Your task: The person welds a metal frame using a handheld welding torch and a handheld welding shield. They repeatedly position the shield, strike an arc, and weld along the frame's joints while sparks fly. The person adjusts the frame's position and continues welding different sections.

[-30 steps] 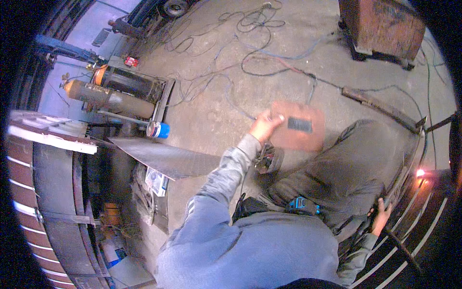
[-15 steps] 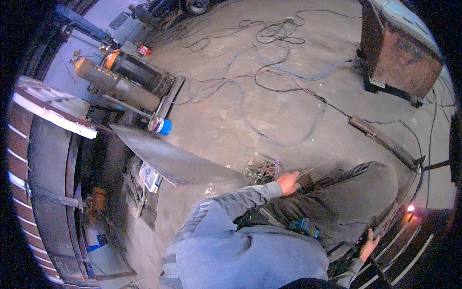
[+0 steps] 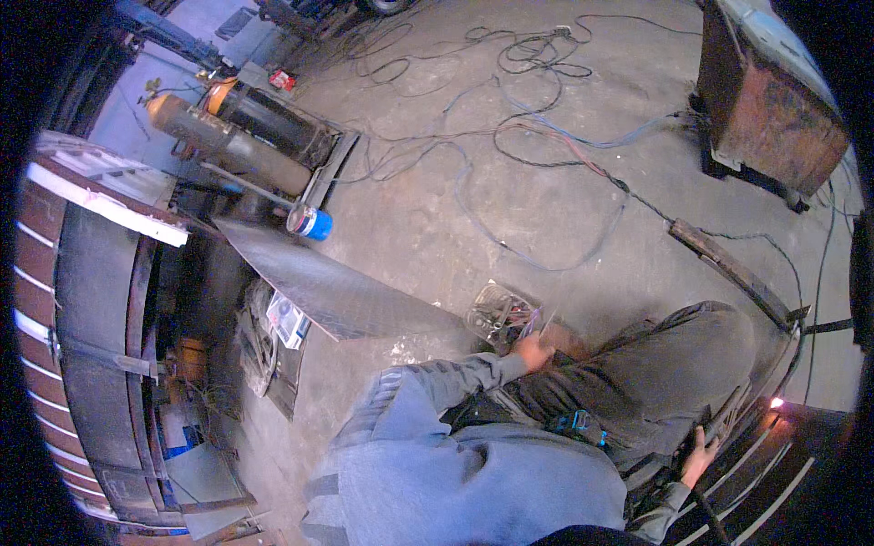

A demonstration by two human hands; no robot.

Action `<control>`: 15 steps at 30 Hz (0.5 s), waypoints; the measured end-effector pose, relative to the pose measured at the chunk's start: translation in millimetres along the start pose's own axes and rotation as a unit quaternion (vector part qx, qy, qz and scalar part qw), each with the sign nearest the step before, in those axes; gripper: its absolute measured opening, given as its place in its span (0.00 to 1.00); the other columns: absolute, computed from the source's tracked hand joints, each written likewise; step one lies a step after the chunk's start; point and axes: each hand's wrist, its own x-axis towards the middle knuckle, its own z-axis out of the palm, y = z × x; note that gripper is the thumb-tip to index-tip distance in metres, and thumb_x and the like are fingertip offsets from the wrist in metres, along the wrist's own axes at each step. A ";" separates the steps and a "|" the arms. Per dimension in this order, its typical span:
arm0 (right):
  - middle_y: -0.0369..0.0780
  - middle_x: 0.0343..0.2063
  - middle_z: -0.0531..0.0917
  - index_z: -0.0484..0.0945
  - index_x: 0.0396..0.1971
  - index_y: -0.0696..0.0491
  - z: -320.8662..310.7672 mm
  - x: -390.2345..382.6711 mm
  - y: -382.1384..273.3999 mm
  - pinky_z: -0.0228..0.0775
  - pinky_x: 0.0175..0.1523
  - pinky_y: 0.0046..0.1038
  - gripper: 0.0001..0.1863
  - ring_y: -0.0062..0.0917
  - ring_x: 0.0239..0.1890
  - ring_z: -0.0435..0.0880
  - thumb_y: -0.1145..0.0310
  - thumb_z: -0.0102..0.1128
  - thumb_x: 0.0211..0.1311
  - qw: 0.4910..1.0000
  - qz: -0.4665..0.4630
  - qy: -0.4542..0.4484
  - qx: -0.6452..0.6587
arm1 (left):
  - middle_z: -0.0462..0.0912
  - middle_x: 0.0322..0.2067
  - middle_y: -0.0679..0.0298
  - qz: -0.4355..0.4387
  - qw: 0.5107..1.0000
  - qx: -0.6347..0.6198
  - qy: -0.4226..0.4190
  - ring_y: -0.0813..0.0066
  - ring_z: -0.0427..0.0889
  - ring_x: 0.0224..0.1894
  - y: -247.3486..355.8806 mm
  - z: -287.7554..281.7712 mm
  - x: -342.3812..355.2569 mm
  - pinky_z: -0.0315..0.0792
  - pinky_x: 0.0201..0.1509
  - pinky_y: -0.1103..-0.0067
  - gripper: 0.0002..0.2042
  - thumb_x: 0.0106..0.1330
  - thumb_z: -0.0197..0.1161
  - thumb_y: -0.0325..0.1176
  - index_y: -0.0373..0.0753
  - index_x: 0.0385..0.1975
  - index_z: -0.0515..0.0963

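My left hand is closed on a thin rod-like tool that points up past the fingers; its exact kind is too small to tell. Just beyond that hand, a small basket on the floor holds several small hand tools. Down by my right thigh, my right hand has its fingers curled round a dark object that I cannot make out against the shadow. Close to that hand, a small orange-white glow shines at the end of light metal bars.
A bent metal sheet stands left of the basket. Gas cylinders lie on a frame at the back left, near a blue can. Cables loop across the floor. A rusty metal box stands far right, beyond a steel bar.
My left hand has drawn back toward the basket, and the thin tool now points up rather than out to the right. My right hand has hardly moved. The view has shifted slightly.
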 end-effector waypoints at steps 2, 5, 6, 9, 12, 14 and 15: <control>0.55 0.72 0.66 0.63 0.70 0.72 -5.5 -6.1 5.1 0.51 0.78 0.37 0.46 0.43 0.73 0.64 0.54 0.72 0.65 0.995 -0.059 -0.033 0.067 | 0.84 0.51 0.42 0.039 0.998 -0.031 0.048 0.43 0.82 0.55 -13.3 3.8 0.3 0.74 0.62 0.59 0.31 0.65 0.68 0.47 0.36 0.63 0.71; 0.54 0.73 0.65 0.65 0.69 0.71 -11.3 -25.1 -23.2 0.48 0.79 0.36 0.43 0.41 0.75 0.61 0.57 0.71 0.65 0.999 0.020 0.032 -0.029 | 0.83 0.51 0.43 0.033 0.999 -0.023 0.031 0.45 0.82 0.55 -5.9 -4.6 -18.2 0.75 0.61 0.59 0.29 0.67 0.68 0.46 0.34 0.62 0.71; 0.54 0.72 0.66 0.64 0.70 0.71 -15.4 -29.6 -26.2 0.48 0.78 0.35 0.45 0.40 0.74 0.62 0.56 0.72 0.64 0.999 -0.001 0.024 0.032 | 0.83 0.52 0.41 0.062 0.996 -0.060 0.006 0.44 0.82 0.56 -13.4 -11.0 -20.4 0.74 0.61 0.58 0.30 0.67 0.67 0.46 0.33 0.62 0.71; 0.49 0.58 0.80 0.69 0.66 0.67 -17.9 -26.4 5.1 0.69 0.63 0.34 0.37 0.38 0.55 0.79 0.57 0.69 0.66 0.999 0.026 0.046 0.014 | 0.82 0.52 0.37 0.006 0.997 0.066 0.038 0.39 0.81 0.57 -7.2 -12.2 -34.5 0.74 0.61 0.55 0.30 0.68 0.66 0.49 0.32 0.61 0.70; 0.43 0.46 0.83 0.72 0.64 0.61 -12.4 -48.5 -27.4 0.73 0.41 0.29 0.31 0.29 0.38 0.81 0.60 0.68 0.67 0.989 0.068 0.043 0.127 | 0.82 0.52 0.38 0.034 0.994 0.099 0.027 0.39 0.81 0.56 -35.4 -20.2 -23.0 0.74 0.59 0.55 0.29 0.69 0.65 0.50 0.35 0.61 0.70; 0.39 0.37 0.84 0.74 0.62 0.57 -15.7 -60.9 -47.7 0.73 0.26 0.26 0.27 0.23 0.25 0.80 0.63 0.68 0.67 0.982 0.057 0.070 0.166 | 0.82 0.52 0.41 -0.002 0.996 0.092 0.020 0.41 0.82 0.55 -20.0 -16.9 -20.4 0.75 0.58 0.56 0.27 0.68 0.66 0.50 0.37 0.60 0.72; 0.39 0.37 0.84 0.74 0.61 0.57 -16.6 -65.7 -60.3 0.72 0.24 0.27 0.27 0.22 0.24 0.80 0.62 0.69 0.66 0.971 0.112 0.062 0.200 | 0.83 0.51 0.44 0.059 0.992 0.106 0.040 0.42 0.83 0.54 1.3 -24.1 -25.0 0.76 0.57 0.58 0.25 0.68 0.66 0.47 0.38 0.57 0.75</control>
